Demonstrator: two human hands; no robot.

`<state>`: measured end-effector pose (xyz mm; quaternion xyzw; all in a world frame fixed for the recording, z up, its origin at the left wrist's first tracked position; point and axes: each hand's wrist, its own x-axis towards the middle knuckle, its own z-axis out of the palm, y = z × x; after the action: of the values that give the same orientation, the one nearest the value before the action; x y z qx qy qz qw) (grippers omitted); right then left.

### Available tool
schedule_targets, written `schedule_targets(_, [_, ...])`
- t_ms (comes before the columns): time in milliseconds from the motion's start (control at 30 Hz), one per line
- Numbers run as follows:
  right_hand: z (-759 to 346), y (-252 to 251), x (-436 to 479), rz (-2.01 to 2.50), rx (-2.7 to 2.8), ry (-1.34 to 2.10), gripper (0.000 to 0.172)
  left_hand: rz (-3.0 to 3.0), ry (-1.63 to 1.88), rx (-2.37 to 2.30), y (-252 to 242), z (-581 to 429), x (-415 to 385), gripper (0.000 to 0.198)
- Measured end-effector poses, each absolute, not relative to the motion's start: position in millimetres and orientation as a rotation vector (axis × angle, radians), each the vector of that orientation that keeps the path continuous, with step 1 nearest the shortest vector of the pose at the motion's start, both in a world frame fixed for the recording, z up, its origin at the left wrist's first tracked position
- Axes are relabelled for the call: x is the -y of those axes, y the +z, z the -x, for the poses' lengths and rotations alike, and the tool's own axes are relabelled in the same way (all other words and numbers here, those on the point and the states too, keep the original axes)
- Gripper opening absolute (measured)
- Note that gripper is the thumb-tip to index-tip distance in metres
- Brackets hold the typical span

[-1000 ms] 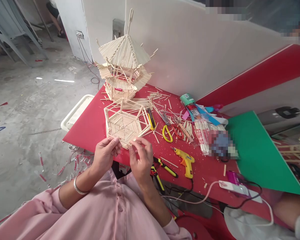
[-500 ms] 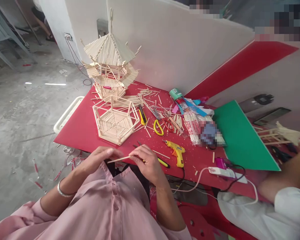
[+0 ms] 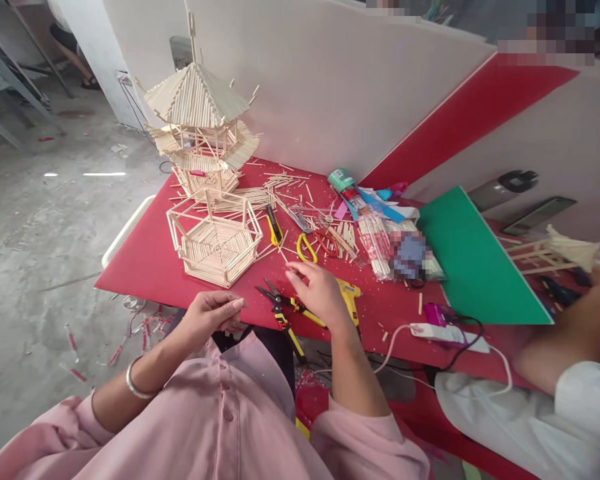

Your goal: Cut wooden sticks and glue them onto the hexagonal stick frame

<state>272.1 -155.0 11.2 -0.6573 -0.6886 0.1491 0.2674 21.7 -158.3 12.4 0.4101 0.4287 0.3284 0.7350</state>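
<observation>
My left hand [image 3: 211, 319] hangs at the near edge of the red table [image 3: 145, 267], its fingers pinched together; what they hold is not visible. My right hand [image 3: 319, 293] reaches over the table with its fingers spread and nothing in them. It hovers just above the black-and-yellow cutters [image 3: 280, 312] and partly covers the yellow glue gun [image 3: 351, 292]. A hexagonal tray of thin wooden sticks [image 3: 215, 243] lies beyond my left hand. Behind it stands a stick-built pagoda [image 3: 197, 127].
Loose sticks, a yellow utility knife [image 3: 273, 227], yellow scissors [image 3: 305, 248] and a packet of sticks [image 3: 375, 237] litter the table's middle. A green sheet [image 3: 475, 260] and a white power strip [image 3: 445, 332] lie to the right. Another person's white-sleeved arm [image 3: 555, 373] rests at far right.
Both hands drew back from the hexagonal tray with a thin stick between them. The right hand has since let go and reached forward over the cutters. The view shifted right.
</observation>
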Motion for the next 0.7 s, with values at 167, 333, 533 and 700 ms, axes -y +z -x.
schedule_targets(167, [-291.9,4.7,103.3,2.071,1.971,0.387,0.024,-0.867,0.755,-0.963,7.2,-29.0,158.8,0.036])
schedule_targets(333, [-277.9,-6.3,46.9,2.153,1.986,0.371,0.032,-0.861,0.763,-0.945,2.6,-33.0,159.3,0.04])
schedule_targets(533, [-257.7,-16.8,1.3,2.268,1.968,0.37,0.052,-0.819,0.783,-0.971,5.9,-33.1,161.0,0.044])
schedule_targets(700, [-264.2,-1.1,-4.3,2.335,1.948,0.534,0.027,-0.77,0.789,-0.995,8.0,-29.8,161.0,0.045])
